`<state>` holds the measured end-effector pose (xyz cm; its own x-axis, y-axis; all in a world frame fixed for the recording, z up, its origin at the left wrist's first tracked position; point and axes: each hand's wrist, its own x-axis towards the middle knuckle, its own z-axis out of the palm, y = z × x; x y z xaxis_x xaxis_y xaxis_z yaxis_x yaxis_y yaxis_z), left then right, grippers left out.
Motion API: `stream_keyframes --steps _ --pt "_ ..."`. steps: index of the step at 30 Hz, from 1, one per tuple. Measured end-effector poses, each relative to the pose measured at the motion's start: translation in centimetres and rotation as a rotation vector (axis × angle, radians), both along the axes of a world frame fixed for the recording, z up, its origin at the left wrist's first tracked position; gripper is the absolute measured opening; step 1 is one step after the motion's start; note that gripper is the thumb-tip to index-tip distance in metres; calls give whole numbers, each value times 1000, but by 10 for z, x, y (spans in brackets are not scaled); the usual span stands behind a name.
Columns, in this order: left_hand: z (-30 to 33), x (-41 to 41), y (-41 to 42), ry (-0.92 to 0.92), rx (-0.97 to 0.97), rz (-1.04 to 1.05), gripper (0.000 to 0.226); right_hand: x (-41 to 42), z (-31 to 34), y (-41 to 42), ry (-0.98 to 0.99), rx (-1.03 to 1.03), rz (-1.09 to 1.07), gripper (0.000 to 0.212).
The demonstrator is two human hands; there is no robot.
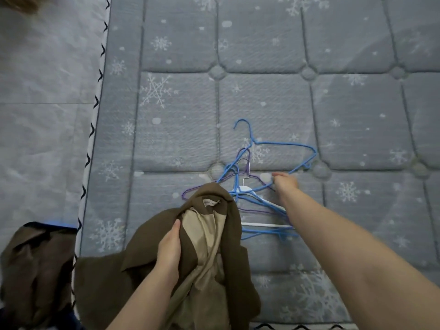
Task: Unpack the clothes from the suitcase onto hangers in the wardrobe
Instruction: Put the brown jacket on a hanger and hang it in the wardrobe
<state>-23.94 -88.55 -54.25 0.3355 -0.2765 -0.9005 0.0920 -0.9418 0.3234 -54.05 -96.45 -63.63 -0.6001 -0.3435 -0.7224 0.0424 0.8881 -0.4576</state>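
Mattress (262, 55), one jacket (142, 253), tangled hangers (262, 201)

A grey-blue quilted mattress (262, 55) printed with white snowflakes carries everything. A tangle of wire hangers (262, 186), blue, purple and white, lies near its middle. At the near edge a brown jacket (221, 270) with tan lining lies partly on the mattress. Left of the mattress, pale grey fabric (42, 91) spreads flat.
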Motion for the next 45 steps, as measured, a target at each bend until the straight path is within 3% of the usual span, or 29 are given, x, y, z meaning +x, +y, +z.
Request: stream_keyframes --steps 4,8,12,15,21,24,27,32,35,37,39,41,43,45 --pt "-5 -2 3 -78 -111 -86 29 -4 -21 -14 -24 88 -31 19" --pt "-3 -5 1 -164 -252 -175 26 -10 -27 -15 -93 64 -213 34" --pt "4 -4 3 -182 -314 -271 29 -9 -3 -10 -48 -241 -233 33" --pt "11 0 6 -172 -327 -301 29 4 34 -11 -56 -507 -241 21" --pt "40 1 8 -232 -389 -335 13 46 110 -1 5 -819 7 31" --pt "61 0 9 -291 -531 -460 36 69 154 10 58 -970 86 30" --pt "78 -1 5 -341 -605 -588 52 93 201 22 -14 -1116 16 27" --pt "113 -10 -7 -7 -514 -412 45 138 261 59 -244 -1221 -99 18" --pt "137 -14 -14 275 -512 -1 64 168 270 87 -421 -1141 -177 25" --pt "148 -13 -10 368 -527 206 58 181 268 102 -538 -1050 -287 27" --pt "155 -8 0 393 -594 330 44 187 264 114 -626 -954 -389 29" --pt "158 -2 12 431 -651 429 47 190 260 122 -657 -869 -460 30" --pt "163 1 25 439 -724 434 46 190 259 129 -641 -781 -450 28" --pt "164 4 34 303 -758 330 35 188 260 134 -621 -673 -377 23"
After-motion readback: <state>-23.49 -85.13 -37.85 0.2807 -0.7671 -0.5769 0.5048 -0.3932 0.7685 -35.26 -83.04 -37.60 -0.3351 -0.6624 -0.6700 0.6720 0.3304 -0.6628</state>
